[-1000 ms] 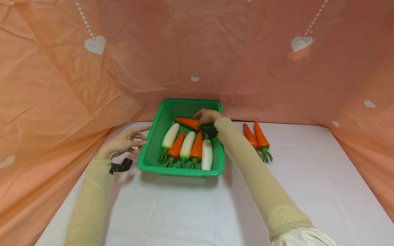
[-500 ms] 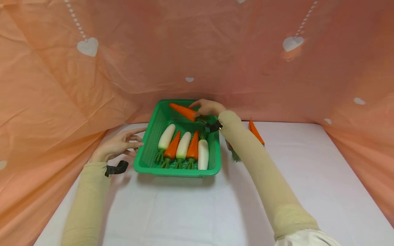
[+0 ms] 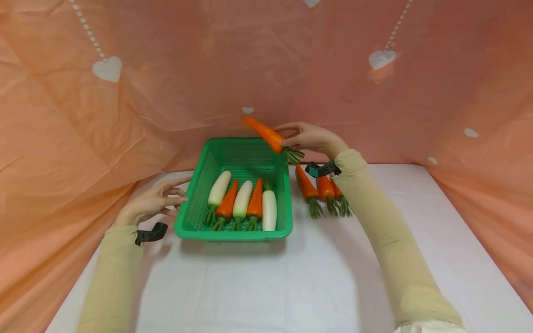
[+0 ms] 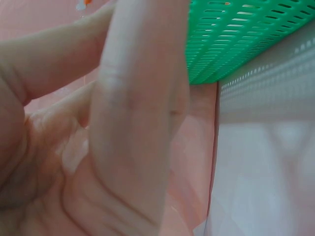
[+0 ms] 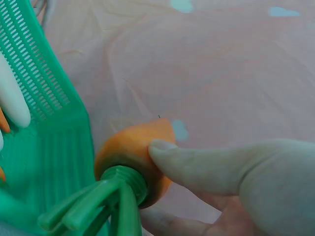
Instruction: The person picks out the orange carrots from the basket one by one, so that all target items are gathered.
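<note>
My right hand [image 3: 313, 138] pinches an orange carrot [image 3: 268, 135] near its leafy end, lifted over the back right corner of a green basket [image 3: 233, 235]. In the right wrist view the thumb presses on the carrot [image 5: 138, 142] beside its green stalks. My left hand [image 3: 154, 202] is at the basket's left side, fingertips at the rim, holding nothing; in the left wrist view its fingers [image 4: 133, 98] stand beside the perforated wall. Inside the basket, white radishes [image 3: 243, 199] and carrots [image 3: 227, 203] lie in a row, with another white radish [image 3: 269, 210] at the right.
Several carrots [image 3: 306, 185] lie side by side on the white table [image 3: 325, 277], right of the basket, partly behind my right wrist. A peach-coloured cloth [image 3: 333, 83] with white hearts hangs behind and at both sides.
My right hand has raised the carrot out of the basket and moved it up and to the right. My left hand has stayed at the basket's left side.
</note>
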Motion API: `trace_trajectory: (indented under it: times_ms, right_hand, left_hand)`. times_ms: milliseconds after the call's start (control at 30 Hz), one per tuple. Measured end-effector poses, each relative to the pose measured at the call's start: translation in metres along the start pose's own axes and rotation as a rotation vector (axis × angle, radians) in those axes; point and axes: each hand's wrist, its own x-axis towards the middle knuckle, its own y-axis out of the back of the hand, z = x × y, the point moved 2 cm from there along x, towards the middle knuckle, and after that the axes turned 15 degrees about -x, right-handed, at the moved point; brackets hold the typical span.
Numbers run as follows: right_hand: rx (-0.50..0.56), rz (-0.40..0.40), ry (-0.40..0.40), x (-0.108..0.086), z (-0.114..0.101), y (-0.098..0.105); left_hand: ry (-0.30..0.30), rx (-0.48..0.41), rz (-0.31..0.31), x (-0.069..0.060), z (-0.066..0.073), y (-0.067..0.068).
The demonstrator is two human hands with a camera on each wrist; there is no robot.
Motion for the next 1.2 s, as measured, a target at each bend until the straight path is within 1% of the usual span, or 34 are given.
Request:
trace_trajectory:
  times_ms: [100,200,300,400,467,600,733,900,1067,1200]
  right_hand:
    - [0.020,0.033,0.005,-0.022,0.016,0.012]
    - [0.047,0.063,-0.004,-0.044,0.037,0.024]
    - [0.096,0.089,-0.042,-0.066,0.060,0.034]
    - [0.117,0.129,-0.094,-0.088,0.083,0.041]
    - [0.107,0.147,-0.127,-0.102,0.098,0.044]
    - [0.090,0.141,-0.174,-0.122,0.127,0.046]
    - [0.095,0.123,-0.197,-0.135,0.153,0.043]
    - [0.140,0.124,-0.248,-0.142,0.178,0.031]
    - [0.166,0.135,-0.307,-0.148,0.194,0.021]
    - [0.151,0.147,-0.331,-0.150,0.200,0.016]
  left_hand:
    - [-0.003,0.003,-0.002,-0.001,0.000,0.000]
    - [-0.006,0.004,0.000,0.000,0.000,-0.001]
    - [-0.004,0.001,-0.002,0.001,0.000,-0.002]
    - [0.005,-0.010,0.003,0.001,-0.001,-0.001]
    - [0.009,-0.015,0.005,0.000,-0.002,-0.001]
    - [0.011,-0.024,0.010,-0.003,-0.002,0.001]
    - [-0.003,-0.018,0.009,-0.007,-0.001,0.002]
    - [-0.005,-0.017,0.009,-0.007,0.001,0.003]
    - [0.002,-0.011,0.009,-0.007,-0.001,0.003]
    - [0.008,-0.030,0.008,-0.006,-0.001,0.002]
